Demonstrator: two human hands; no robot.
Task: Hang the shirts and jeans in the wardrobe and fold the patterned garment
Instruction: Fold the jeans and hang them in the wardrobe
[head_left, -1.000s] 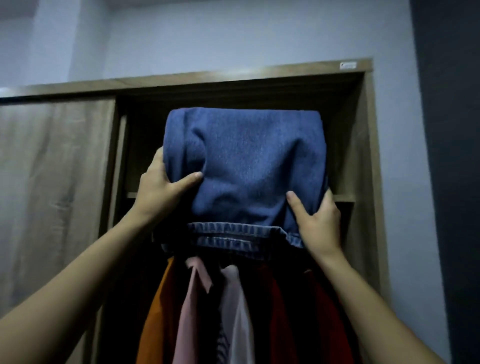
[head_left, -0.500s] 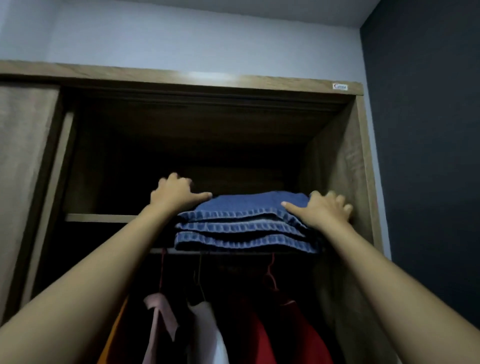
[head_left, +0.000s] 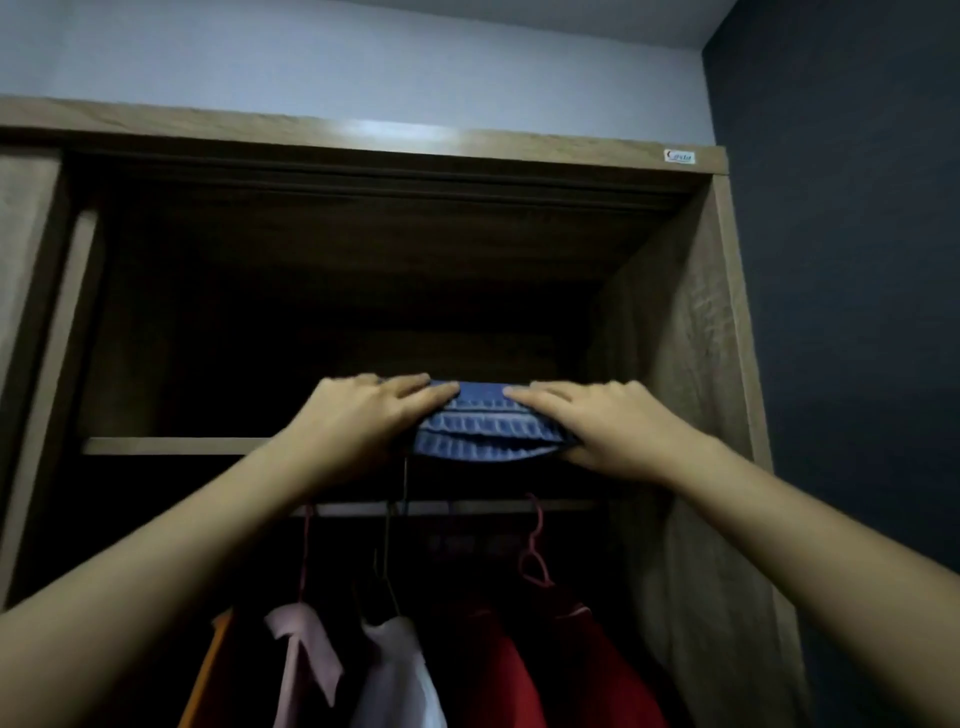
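Note:
Folded blue jeans (head_left: 488, 431) lie in a flat stack on the wardrobe's upper shelf (head_left: 171, 446), their hems facing me. My left hand (head_left: 358, 415) rests flat on the stack's left top, fingers stretched toward the middle. My right hand (head_left: 597, 421) presses on the right top with straight fingers, its thumb low by the right corner. Under the shelf, a pink shirt (head_left: 301, 654), a white shirt (head_left: 400, 670) and red garments (head_left: 493, 665) hang from the rail (head_left: 467, 506). The patterned garment is not in sight.
The wardrobe's right side wall (head_left: 685, 364) stands close to my right hand. A sliding door (head_left: 26, 260) covers the left part. The shelf stretches left into a dark recess. A pink hanger hook (head_left: 535, 551) and an orange garment (head_left: 208, 675) hang below.
The jeans went from held upright in front of the wardrobe to lying on the upper shelf. Both hands have slid inward on top of the stack, pushing it deeper.

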